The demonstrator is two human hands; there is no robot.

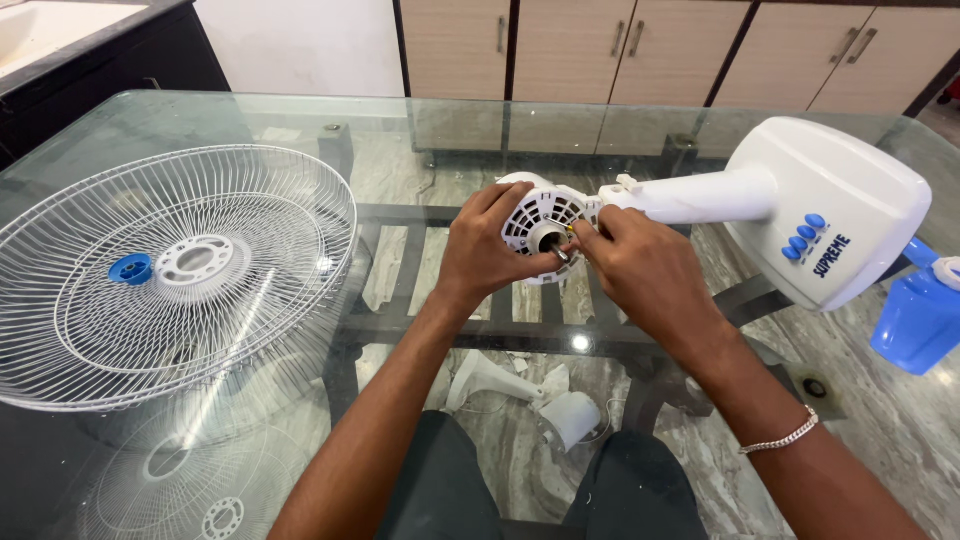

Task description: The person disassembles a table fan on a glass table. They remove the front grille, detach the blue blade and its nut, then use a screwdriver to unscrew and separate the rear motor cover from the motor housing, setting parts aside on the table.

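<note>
Right hand [645,265] fingertips pinch at the metal shaft [558,250] of the white fan motor housing [540,225]; left hand [490,250] clamps the housing's side. It lies mid glass table [400,140], stand base [840,205] right, wire fan guard [170,275] left, blue blade [920,315] at the right edge, cabinets [570,50] behind.

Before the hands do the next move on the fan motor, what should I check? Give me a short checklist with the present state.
1. Left hand steadies the motor housing: ok.
2. Right hand fingertips at the metal shaft: ok.
3. Fan base lies flat on the glass table: ok.
4. Wire guard with blue nut lies apart from the hands: ok.
5. Small part pinched at the shaft: cannot tell.
</note>
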